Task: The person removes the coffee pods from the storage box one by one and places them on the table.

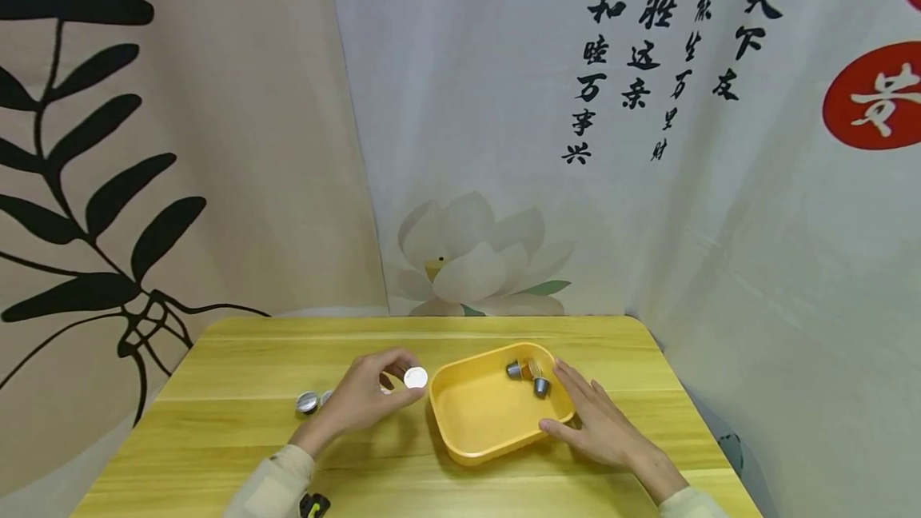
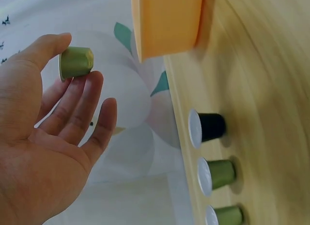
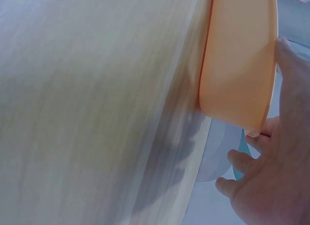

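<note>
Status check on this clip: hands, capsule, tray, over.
Left hand pinches a small green foil-topped capsule above the table. Right hand rests on the yellow plastic tray, a few capsules inside. Nothing between capsule and tray.

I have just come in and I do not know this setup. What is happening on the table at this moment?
A person sits at a yellow wooden table. The left hand pinches a green coffee capsule between thumb and fingertips, just left of a yellow tray. The right hand rests with straight fingers on the tray's right rim. Some capsules lie inside the tray at its far corner. Three more capsules, one black and two green, lie on their sides on the table, left of the left hand.
</note>
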{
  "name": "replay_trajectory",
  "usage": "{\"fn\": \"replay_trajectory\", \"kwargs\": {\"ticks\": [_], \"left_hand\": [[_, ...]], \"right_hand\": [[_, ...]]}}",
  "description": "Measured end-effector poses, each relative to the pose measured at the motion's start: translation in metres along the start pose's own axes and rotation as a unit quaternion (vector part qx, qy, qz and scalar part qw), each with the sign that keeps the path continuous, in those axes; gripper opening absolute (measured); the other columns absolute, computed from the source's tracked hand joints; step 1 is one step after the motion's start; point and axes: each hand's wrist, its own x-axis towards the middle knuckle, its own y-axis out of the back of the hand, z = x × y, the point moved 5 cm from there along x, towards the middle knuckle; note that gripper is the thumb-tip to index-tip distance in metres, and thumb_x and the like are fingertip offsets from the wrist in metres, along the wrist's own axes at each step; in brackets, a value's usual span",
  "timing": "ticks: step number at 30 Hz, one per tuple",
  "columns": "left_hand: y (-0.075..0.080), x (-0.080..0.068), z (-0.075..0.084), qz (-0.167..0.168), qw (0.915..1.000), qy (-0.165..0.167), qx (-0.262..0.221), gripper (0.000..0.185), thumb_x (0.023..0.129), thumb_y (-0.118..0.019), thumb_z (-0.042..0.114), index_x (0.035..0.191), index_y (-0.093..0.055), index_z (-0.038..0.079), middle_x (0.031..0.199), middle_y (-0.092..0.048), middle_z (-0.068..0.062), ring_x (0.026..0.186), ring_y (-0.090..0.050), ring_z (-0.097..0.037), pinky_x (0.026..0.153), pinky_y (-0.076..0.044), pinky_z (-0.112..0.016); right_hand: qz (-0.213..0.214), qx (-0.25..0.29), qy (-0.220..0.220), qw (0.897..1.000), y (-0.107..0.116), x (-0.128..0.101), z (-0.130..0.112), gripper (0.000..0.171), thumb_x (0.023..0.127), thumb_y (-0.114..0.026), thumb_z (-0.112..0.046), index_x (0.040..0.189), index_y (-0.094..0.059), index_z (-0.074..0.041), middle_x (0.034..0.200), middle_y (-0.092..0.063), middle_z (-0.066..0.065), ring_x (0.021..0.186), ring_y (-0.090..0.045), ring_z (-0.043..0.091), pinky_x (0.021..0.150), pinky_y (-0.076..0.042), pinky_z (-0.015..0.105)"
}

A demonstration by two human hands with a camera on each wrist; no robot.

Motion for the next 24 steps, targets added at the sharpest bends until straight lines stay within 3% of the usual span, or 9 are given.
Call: {"fn": "replay_trajectory", "kwargs": {"ticks": [7,16,24], "left_hand": [[0.007,-0.015,-0.011,0.01,0.9996,0.028,0.0,0.025,0.099,-0.09,0.033,0.117,-0.077,0.023,0.108,-0.08,0.008,0.099,-0.072,-0.005,0.084,-0.066,-0.032],[0.014,-0.036,-0.021,0.016,0.9992,0.037,0.003,0.026,0.1,-0.09,0.031,0.119,-0.077,0.021,0.112,-0.081,0.006,0.099,-0.073,-0.007,0.08,-0.064,-0.024],[0.012,-0.051,-0.03,0.025,0.9974,0.068,0.002,0.03,0.098,-0.091,0.028,0.122,-0.077,0.018,0.113,-0.082,0.005,0.099,-0.076,-0.004,0.084,-0.067,-0.026]], "right_hand": [[0.004,0.002,0.001,1.0,-0.001,0.0,0.0,0.104,0.107,-0.067,-0.067,0.181,-0.023,-0.009,0.19,-0.021,0.014,0.172,-0.032,0.045,0.136,-0.019,0.081],[-0.007,0.005,-0.004,1.0,-0.002,0.0,0.0,0.105,0.107,-0.066,-0.069,0.181,-0.02,-0.009,0.19,-0.019,0.014,0.173,-0.03,0.045,0.137,-0.018,0.08],[-0.008,0.002,-0.008,1.0,-0.001,0.0,0.0,0.105,0.107,-0.066,-0.069,0.181,-0.02,-0.01,0.19,-0.019,0.014,0.174,-0.029,0.045,0.138,-0.017,0.079]]}}
